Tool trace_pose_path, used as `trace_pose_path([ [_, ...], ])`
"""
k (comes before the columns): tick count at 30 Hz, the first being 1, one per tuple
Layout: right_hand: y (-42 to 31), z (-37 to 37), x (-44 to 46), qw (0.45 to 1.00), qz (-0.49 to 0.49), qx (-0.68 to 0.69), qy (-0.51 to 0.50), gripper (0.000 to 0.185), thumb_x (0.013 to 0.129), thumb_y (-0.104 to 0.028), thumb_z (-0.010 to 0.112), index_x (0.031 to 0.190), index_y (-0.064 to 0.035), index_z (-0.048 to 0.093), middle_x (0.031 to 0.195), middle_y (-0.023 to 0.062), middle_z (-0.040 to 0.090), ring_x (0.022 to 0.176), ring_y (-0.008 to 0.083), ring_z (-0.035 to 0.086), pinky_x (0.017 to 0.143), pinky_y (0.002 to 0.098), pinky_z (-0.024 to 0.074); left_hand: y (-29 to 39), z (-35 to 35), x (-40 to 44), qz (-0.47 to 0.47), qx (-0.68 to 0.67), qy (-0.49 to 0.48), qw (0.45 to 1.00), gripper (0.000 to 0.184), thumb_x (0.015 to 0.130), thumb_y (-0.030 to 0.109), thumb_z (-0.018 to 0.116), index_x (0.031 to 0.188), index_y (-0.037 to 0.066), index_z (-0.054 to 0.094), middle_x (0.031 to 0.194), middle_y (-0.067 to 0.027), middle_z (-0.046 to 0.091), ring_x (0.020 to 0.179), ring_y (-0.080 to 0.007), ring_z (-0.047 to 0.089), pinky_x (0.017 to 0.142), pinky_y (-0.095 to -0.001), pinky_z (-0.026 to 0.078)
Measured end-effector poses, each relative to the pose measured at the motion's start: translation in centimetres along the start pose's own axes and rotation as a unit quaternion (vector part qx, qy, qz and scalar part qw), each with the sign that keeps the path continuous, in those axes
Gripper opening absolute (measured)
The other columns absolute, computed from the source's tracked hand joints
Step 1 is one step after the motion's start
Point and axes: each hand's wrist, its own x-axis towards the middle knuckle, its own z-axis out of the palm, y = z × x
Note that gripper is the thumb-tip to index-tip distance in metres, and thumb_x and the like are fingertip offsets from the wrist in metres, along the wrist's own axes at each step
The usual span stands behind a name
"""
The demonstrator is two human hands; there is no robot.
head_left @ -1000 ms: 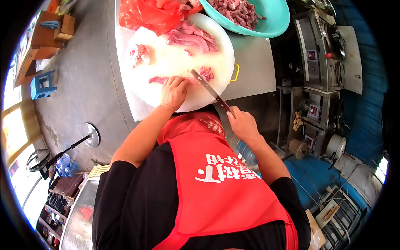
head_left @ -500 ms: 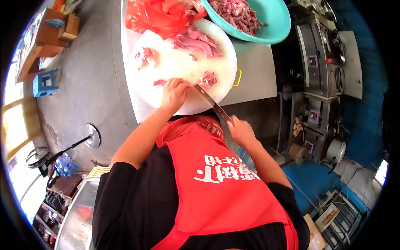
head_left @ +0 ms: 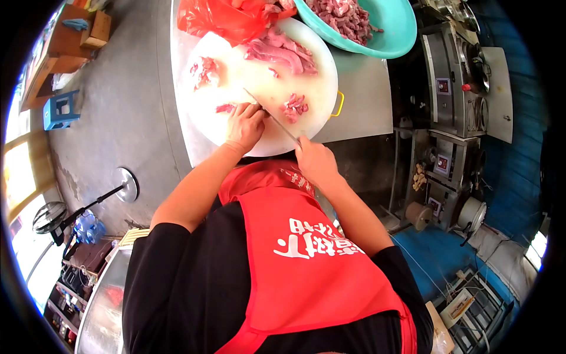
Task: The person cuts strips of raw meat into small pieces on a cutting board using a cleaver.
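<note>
A metal worktop (head_left: 362,109) reaches across the far side, and on it lies a round white cutting board (head_left: 259,88). Beyond the board on the far right stands a turquoise basin (head_left: 396,32), heaped on its left side with cut strips of raw meat (head_left: 339,20), its right side bare. The top of the view cuts off the basin's far rim. At the far left, a crumpled red plastic bag (head_left: 215,20) overlaps the board's edge; it is cut off too. Pink meat shows by its right end, though whether inside or beside the bag is hard to tell.

Larger raw meat slabs (head_left: 283,53) rest on the far part of the board, close to the bag. On the near part, the left hand (head_left: 245,125) has its fingers bent and bunched together, pressing a meat strip (head_left: 224,108) to the board; only the strip's left end shows, the rest being covered. The right hand (head_left: 315,157) has its fingers closed around the handle of a knife (head_left: 276,120), hiding the grip. The blade, seen nearly edge-on, slants just beside the left fingertips; whether it touches meat is hidden.

A pile of meat trimmings (head_left: 204,71) sits on the left, a smaller pile of cut meat (head_left: 295,108) on the right, and between them one tiny scrap (head_left: 273,72).
</note>
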Motion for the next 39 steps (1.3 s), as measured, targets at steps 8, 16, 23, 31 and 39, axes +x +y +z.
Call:
trace_pose_path([
  [8,4.7,-0.6,-5.4,0.996,0.073,0.006,-0.046,0.026,0.108,-0.031,0.058,0.116,-0.0063,0.062,0.090,0.0249,0.075,0.085,0.0488,0.072,0.076,0.0596,0.0560,-1.8,-0.7,-0.3,-0.026,-0.108,-0.016,0.994,0.018,0.084,0.004,0.070,0.101,0.010,0.076,0.110,-0.0060,0.073,0.106,-0.0317,0.067,0.095,-0.0449,0.056],
  [16,1.4,-2.1,-4.4,1.000,0.016,0.011,0.019,0.027,0.109,-0.031,0.056,0.122,-0.0081,0.063,0.091,0.0212,0.076,0.085,0.0455,0.073,0.077,0.0575,0.0569,-1.2,-0.5,-1.1,-0.023,-0.011,0.010,1.000,0.019,0.082,0.006,0.070,0.100,0.011,0.073,0.113,-0.0048,0.071,0.110,-0.0293,0.066,0.095,-0.0434,0.055],
  [23,-1.5,0.6,1.0,1.000,-0.007,0.021,-0.016,0.025,0.109,-0.028,0.055,0.114,-0.0038,0.060,0.087,0.0237,0.074,0.083,0.0463,0.072,0.075,0.0584,0.0561,-1.1,-0.4,-1.1,-0.021,0.002,-0.021,1.000,0.026,0.079,0.005,0.071,0.104,0.013,0.076,0.119,-0.0053,0.071,0.114,-0.0295,0.065,0.098,-0.0450,0.054],
  [31,3.3,-0.4,-4.5,0.993,0.082,0.030,-0.075,0.027,0.108,-0.031,0.056,0.115,-0.0046,0.061,0.094,0.0281,0.074,0.091,0.0509,0.071,0.081,0.0613,0.0550,-2.6,-1.7,-0.7,-0.003,-0.111,-0.006,0.994,0.025,0.083,0.002,0.068,0.104,0.014,0.076,0.116,-0.0057,0.070,0.109,-0.0298,0.066,0.097,-0.0442,0.054],
  [39,-0.3,-1.3,-3.6,0.999,0.046,0.004,-0.008,0.027,0.109,-0.031,0.056,0.116,-0.0058,0.063,0.093,0.0236,0.076,0.085,0.0474,0.073,0.077,0.0585,0.0572,-2.3,-1.7,-1.3,-0.023,-0.004,0.018,1.000,0.016,0.082,0.005,0.071,0.098,0.010,0.072,0.108,-0.0070,0.070,0.106,-0.0316,0.066,0.093,-0.0459,0.053],
])
